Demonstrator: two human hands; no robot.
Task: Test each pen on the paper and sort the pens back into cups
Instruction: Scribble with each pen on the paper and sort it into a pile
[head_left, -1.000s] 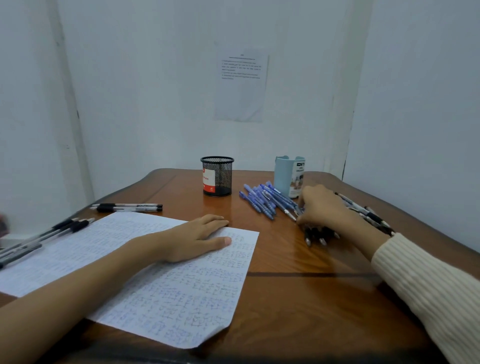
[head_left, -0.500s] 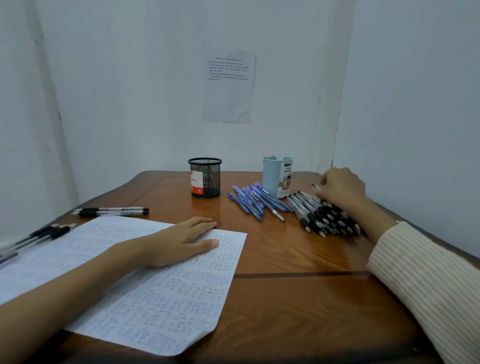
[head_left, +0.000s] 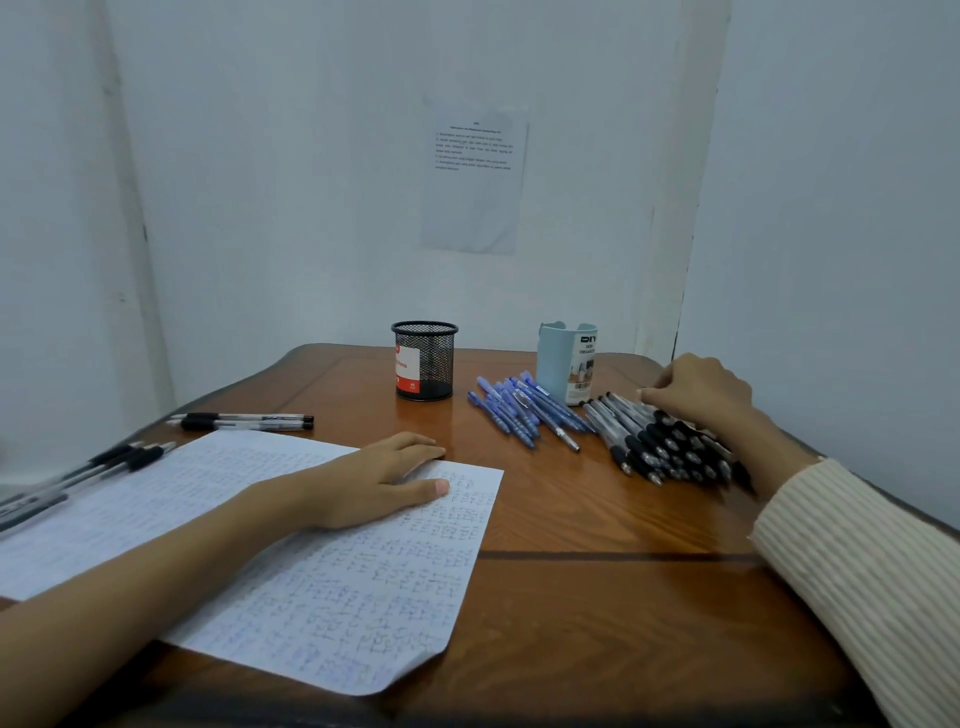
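Observation:
My left hand (head_left: 374, 483) lies flat on the sheet of paper (head_left: 322, 587), which is covered in small pen marks. My right hand (head_left: 696, 387) sits with curled fingers at the far end of a pile of black pens (head_left: 660, 447) on the right; whether it holds one I cannot tell. A heap of blue pens (head_left: 524, 410) lies between the pile and a black mesh cup (head_left: 424, 360). A light blue cup (head_left: 566, 364) stands behind the blue pens. Both cups look empty from here.
Two black pens (head_left: 244, 421) lie at the back left of the wooden table (head_left: 597, 597). Several more black pens (head_left: 78, 475) lie at the left edge beside the paper. White walls close in behind and on the right; a printed sheet (head_left: 475, 176) hangs on the back wall.
My right hand moved from the near end of the black pen pile to its far end by the blue cup. The left hand stayed on the paper.

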